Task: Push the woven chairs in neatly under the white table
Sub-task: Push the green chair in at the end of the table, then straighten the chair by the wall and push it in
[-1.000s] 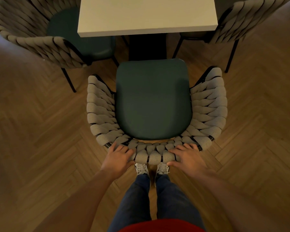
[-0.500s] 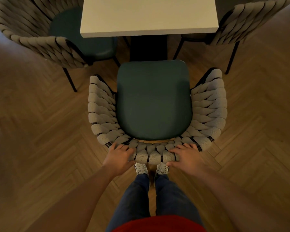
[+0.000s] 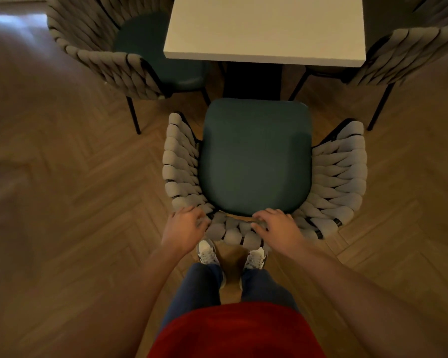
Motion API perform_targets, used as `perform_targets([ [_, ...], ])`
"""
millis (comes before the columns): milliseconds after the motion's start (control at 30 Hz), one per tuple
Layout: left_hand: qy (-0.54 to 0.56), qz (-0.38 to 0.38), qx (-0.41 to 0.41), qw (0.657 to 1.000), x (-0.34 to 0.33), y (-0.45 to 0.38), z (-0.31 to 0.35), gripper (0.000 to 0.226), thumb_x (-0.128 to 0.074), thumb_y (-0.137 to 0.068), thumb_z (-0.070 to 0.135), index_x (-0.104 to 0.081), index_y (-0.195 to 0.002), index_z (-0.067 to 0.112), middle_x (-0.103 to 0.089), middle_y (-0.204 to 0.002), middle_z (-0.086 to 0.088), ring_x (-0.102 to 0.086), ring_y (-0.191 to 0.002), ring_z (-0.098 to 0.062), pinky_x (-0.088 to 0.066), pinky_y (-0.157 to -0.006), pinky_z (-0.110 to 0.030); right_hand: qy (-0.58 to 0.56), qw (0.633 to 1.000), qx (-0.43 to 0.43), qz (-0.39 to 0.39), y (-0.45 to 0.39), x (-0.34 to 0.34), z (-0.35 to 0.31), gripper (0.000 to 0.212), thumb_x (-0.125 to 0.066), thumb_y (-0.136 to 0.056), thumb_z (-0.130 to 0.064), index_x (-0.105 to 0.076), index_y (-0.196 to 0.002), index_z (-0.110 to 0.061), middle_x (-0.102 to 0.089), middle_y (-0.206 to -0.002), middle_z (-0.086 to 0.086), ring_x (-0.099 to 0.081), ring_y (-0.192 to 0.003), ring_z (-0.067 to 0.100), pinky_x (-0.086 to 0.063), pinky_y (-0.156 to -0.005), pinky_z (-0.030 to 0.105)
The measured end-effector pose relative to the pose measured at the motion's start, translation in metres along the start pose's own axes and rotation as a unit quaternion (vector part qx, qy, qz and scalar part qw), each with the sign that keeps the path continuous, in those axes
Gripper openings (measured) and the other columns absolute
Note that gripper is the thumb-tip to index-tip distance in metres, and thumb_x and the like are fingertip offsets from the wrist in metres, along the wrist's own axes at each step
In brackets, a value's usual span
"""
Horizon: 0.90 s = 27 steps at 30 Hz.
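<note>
gripping the woven back rim of the chair point(image 3: 254, 161) with curled fingers, left hand point(image 3: 185, 226) and right hand point(image 3: 278, 228) suit a light, stiff frame likely to slide easily; its seat front sits just short of the table point(image 3: 264, 29) edge.

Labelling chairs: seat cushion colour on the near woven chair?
Dark green seat cushion, framed by grey woven straps; clearest in the head view.
</note>
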<state>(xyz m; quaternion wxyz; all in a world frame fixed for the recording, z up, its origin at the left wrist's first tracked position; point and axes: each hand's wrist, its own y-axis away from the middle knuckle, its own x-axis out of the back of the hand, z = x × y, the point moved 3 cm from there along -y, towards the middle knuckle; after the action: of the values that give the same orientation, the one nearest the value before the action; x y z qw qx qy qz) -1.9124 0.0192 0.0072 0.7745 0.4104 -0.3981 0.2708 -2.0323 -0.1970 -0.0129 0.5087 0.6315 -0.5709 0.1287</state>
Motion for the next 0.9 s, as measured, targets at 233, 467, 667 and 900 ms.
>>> perform_targets([
  [233,0.229,-0.004,0.161,0.960,0.035,0.009,-0.075,0.016,-0.052,-0.098,0.026,-0.063,-0.088,0.023,-0.068,-0.081,-0.002,-0.064,-0.074,-0.018,-0.048,-0.064,-0.029,-0.053,0.998,0.038,-0.006,-0.040,-0.004,-0.090,0.031,-0.048,-0.098,-0.038,-0.061,-0.121,-0.024,-0.063,-0.114,-0.006,-0.056,-0.106,0.012,-0.045,-0.089,0.034],
  [467,0.417,-0.031,0.280,0.864,0.089,-0.008,-0.197,0.019,-0.050,-0.098,0.017,-0.066,-0.096,0.007,-0.069,-0.086,-0.012,-0.063,-0.074,-0.018,-0.044,-0.061,-0.024,-0.196,0.980,-0.020,-0.016,-0.109,-0.034,-0.209,0.031,-0.045,-0.099,-0.044,-0.065,-0.105,-0.021,-0.065,-0.088,-0.006,-0.059,-0.079,0.009,-0.044,-0.066,0.027],
  [667,0.418,0.007,0.283,0.863,0.153,-0.036,-0.303,0.021,-0.051,-0.097,0.016,-0.068,-0.096,0.004,-0.067,-0.081,-0.008,-0.061,-0.070,-0.017,-0.043,-0.062,-0.026,-0.168,0.985,-0.007,-0.044,-0.173,-0.048,-0.307,0.031,-0.042,-0.099,-0.049,-0.064,-0.106,-0.027,-0.065,-0.086,-0.011,-0.059,-0.080,0.005,-0.050,-0.074,0.030],
  [900,0.440,0.035,0.307,0.843,0.203,-0.075,-0.389,0.018,-0.055,-0.096,0.022,-0.068,-0.087,0.013,-0.069,-0.087,-0.005,-0.062,-0.076,-0.016,-0.045,-0.067,-0.027,-0.149,0.986,0.011,-0.077,-0.259,-0.044,-0.386,0.029,-0.044,-0.100,-0.042,-0.064,-0.109,-0.023,-0.067,-0.093,-0.007,-0.061,-0.084,0.009,-0.050,-0.075,0.027],
])
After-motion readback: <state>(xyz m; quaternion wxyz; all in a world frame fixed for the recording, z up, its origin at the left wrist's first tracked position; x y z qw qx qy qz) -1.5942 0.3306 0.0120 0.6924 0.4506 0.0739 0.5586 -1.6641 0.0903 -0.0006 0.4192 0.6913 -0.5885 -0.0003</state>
